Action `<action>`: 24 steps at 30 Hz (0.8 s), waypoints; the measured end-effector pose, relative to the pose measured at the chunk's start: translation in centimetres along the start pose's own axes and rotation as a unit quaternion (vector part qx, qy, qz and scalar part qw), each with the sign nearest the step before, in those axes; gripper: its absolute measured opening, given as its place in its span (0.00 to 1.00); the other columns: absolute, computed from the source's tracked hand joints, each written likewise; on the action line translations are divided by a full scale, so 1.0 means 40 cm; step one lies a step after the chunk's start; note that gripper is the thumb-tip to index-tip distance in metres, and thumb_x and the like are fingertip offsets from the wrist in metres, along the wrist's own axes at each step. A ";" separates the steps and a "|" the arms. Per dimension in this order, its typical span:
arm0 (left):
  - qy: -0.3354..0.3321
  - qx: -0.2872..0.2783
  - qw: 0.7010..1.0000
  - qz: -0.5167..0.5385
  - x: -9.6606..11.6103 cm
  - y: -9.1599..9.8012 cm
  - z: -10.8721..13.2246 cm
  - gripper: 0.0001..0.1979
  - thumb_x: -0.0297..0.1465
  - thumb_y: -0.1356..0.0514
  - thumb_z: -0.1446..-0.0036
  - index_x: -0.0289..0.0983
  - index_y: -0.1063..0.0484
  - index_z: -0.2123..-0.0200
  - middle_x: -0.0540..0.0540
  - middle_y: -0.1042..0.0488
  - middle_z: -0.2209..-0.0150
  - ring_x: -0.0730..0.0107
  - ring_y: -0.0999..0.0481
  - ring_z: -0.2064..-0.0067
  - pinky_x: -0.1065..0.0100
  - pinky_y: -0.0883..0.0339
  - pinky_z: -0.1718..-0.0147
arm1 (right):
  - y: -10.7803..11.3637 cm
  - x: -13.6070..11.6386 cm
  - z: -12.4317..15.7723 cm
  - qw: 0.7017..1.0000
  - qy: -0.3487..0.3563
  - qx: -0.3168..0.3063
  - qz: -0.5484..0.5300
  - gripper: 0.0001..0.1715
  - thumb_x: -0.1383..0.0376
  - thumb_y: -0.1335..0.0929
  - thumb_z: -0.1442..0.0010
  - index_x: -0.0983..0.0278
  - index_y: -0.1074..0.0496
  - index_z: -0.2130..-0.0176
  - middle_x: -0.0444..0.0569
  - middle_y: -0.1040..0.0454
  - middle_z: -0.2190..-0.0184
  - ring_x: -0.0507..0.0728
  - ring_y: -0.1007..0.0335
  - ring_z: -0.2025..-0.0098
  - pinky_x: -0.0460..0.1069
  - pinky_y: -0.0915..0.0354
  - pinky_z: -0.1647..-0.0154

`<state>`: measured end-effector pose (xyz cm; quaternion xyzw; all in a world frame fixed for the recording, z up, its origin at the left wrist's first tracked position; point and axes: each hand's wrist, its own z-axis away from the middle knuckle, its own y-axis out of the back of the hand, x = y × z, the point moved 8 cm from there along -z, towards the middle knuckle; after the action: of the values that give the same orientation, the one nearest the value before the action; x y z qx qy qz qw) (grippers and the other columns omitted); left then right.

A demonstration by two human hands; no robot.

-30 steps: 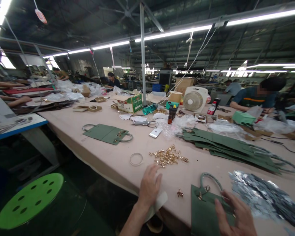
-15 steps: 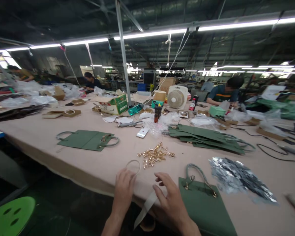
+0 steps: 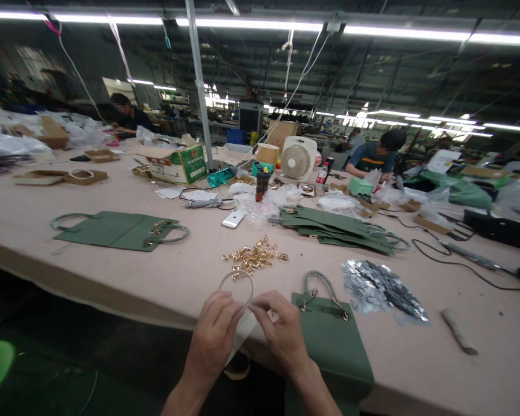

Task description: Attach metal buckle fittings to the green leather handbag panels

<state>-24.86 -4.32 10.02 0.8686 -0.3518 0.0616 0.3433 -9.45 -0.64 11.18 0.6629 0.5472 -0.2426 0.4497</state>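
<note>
My left hand [image 3: 215,329] is closed around the lower left of a thin, pale ring-shaped roll of tape [image 3: 252,283], held upright at the table's front edge. Closed fingertips of my right hand [image 3: 281,325] meet the roll's lower right; what they pinch is too small to make out. A whitish strip [image 3: 242,331] hangs below, between the two hands. Just beyond the roll lies a heap of small gold metal fittings [image 3: 253,257]. To the right of my right hand, a green bag panel [image 3: 335,335] with a looped handle and gold clasps hangs partly over the edge.
Another green bag piece [image 3: 121,230] lies left, and a stack of green pieces [image 3: 333,227] lies behind. Silver foil pieces [image 3: 381,292] and a grey roll [image 3: 459,331] are at right. A phone [image 3: 233,218], cup [image 3: 262,184] and fan [image 3: 297,158] stand farther back. Co-workers sit across.
My right hand has moved left from apart to meet the roll, its fingers closing. My left hand has raised the roll slightly. The view has shifted right and down.
</note>
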 end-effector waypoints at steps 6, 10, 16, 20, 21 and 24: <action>-0.010 -0.055 0.998 -0.015 0.025 0.004 -0.018 0.18 0.24 0.42 0.31 0.41 0.29 0.41 0.44 0.25 0.60 0.62 0.27 0.57 0.62 0.28 0.56 | 0.018 -0.019 0.032 0.998 0.054 -0.007 0.017 0.08 0.72 0.32 0.33 0.61 0.25 0.64 0.46 0.22 0.67 0.54 0.27 0.63 0.48 0.33 0.60; -0.042 -0.097 0.994 -0.014 0.049 0.006 -0.029 0.19 0.23 0.45 0.31 0.46 0.25 0.42 0.46 0.27 0.63 0.65 0.28 0.61 0.66 0.30 0.61 | 0.029 -0.029 0.050 0.997 0.064 -0.013 0.032 0.08 0.71 0.33 0.32 0.60 0.26 0.63 0.47 0.23 0.66 0.55 0.27 0.62 0.48 0.33 0.59; -0.043 -0.127 0.990 0.034 0.076 0.008 -0.034 0.13 0.26 0.46 0.29 0.42 0.23 0.49 0.46 0.29 0.63 0.67 0.26 0.61 0.69 0.29 0.61 | 0.056 -0.068 0.067 0.995 0.090 -0.025 0.046 0.08 0.72 0.34 0.32 0.60 0.27 0.62 0.47 0.23 0.66 0.55 0.28 0.63 0.48 0.33 0.61; -0.076 -0.141 0.985 0.058 0.095 0.006 -0.014 0.12 0.30 0.46 0.28 0.42 0.23 0.49 0.46 0.27 0.63 0.71 0.24 0.63 0.74 0.28 0.63 | 0.072 -0.071 0.101 0.996 0.077 -0.016 0.047 0.09 0.71 0.33 0.33 0.60 0.27 0.54 0.47 0.22 0.65 0.55 0.27 0.64 0.48 0.32 0.60; -0.083 -0.144 0.984 0.062 0.097 0.004 -0.007 0.12 0.30 0.45 0.28 0.42 0.23 0.49 0.47 0.26 0.64 0.71 0.24 0.64 0.75 0.27 0.64 | 0.074 -0.068 0.111 0.996 0.071 -0.014 0.047 0.11 0.70 0.32 0.33 0.60 0.27 0.51 0.48 0.22 0.65 0.55 0.26 0.64 0.48 0.31 0.60; -0.095 -0.151 0.981 0.079 0.100 -0.004 0.010 0.13 0.30 0.44 0.30 0.44 0.22 0.48 0.47 0.24 0.65 0.71 0.22 0.66 0.75 0.26 0.65 | 0.073 -0.063 0.138 0.997 0.063 -0.014 0.046 0.11 0.71 0.32 0.33 0.59 0.26 0.53 0.48 0.20 0.64 0.55 0.26 0.63 0.48 0.31 0.60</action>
<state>-21.83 -6.77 11.05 0.7781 -0.4558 -0.0482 0.4295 -6.47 -6.67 11.57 0.6949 0.5467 -0.1716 0.4344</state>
